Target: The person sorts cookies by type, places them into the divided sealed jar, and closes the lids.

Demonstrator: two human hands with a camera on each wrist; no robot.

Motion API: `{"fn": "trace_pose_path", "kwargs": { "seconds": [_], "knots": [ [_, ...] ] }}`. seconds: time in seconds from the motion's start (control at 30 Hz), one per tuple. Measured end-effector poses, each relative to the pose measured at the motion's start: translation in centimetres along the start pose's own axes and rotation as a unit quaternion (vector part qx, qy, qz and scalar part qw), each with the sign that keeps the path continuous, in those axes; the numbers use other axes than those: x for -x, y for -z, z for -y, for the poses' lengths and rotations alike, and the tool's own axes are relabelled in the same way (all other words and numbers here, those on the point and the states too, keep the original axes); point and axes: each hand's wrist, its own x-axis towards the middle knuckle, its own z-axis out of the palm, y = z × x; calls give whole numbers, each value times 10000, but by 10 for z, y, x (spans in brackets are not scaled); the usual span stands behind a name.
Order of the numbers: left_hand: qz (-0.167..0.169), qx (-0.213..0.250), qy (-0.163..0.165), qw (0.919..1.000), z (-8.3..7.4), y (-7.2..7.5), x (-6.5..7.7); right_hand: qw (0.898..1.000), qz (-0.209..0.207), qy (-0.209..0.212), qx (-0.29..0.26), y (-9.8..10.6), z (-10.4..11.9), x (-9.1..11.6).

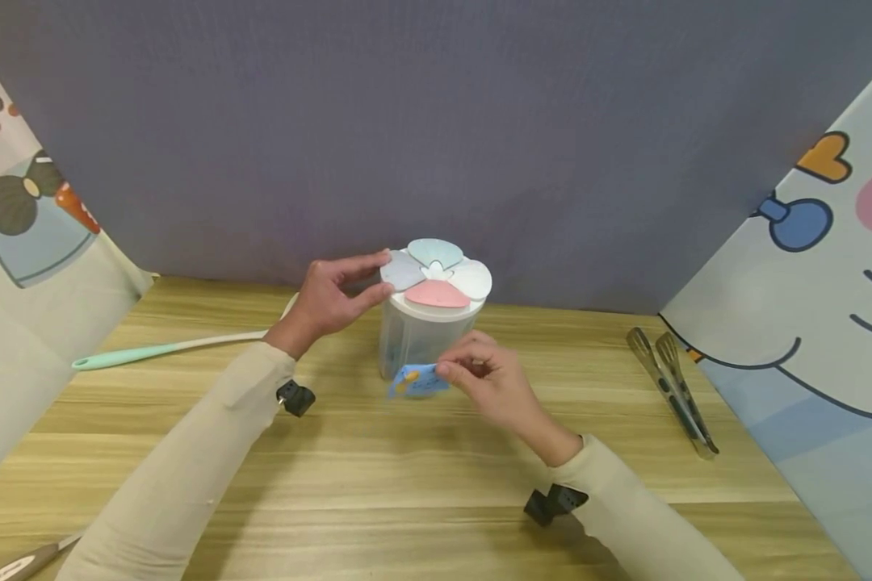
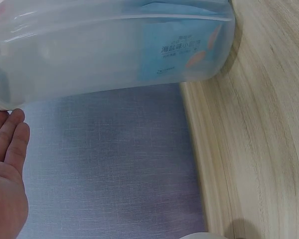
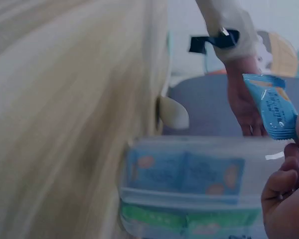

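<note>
A clear plastic canister [image 1: 400, 339] with a round white lid stands upright near the back wall. Four petal-shaped flaps, grey [image 1: 404, 270], pale green, white and pink, lie flat on the lid. My left hand [image 1: 327, 298] touches the lid's left edge at the grey flap, fingers nearly straight [image 2: 7, 149]. In front of the canister my right hand [image 1: 490, 379] pinches one end of a small blue snack packet [image 3: 275, 110] between thumb and fingers. Through the canister's wall show blue packets [image 3: 162, 172] and green packets [image 3: 154, 217] in separate compartments.
A ladle [image 1: 145, 353] with a mint handle lies at the left, its white bowl [image 3: 173, 113] behind my left hand. Metal tongs [image 1: 672, 391] lie at the right. A brown-grey handle [image 1: 25, 561] pokes in at the lower left. Grey fabric [image 1: 436, 121] walls the back.
</note>
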Motion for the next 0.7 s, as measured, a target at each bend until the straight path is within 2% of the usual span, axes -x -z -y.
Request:
{"fn": "trace_pose_path", "kwargs": {
  "seconds": [0.13,0.27,0.37,0.5,0.6,0.7],
  "knots": [
    [-4,4,31,10000,0,0,0,9991,-156,218,-333,11,-15,-3],
    [-1,25,47,10000,0,0,0,9986,-86,398,-347,17,-21,-3],
    [-7,46,77,10000,-1,0,0,9986,-322,368,-219,18,-19,-4],
    [-23,43,131,9999,-1,0,0,9981,-554,255,16,16,-3,-9],
    [-25,26,150,9999,-1,0,0,9993,-257,249,136,13,-4,-7],
    [-24,36,60,10000,0,1,0,9984,151,-440,334,5,-14,0]
  ]
}}
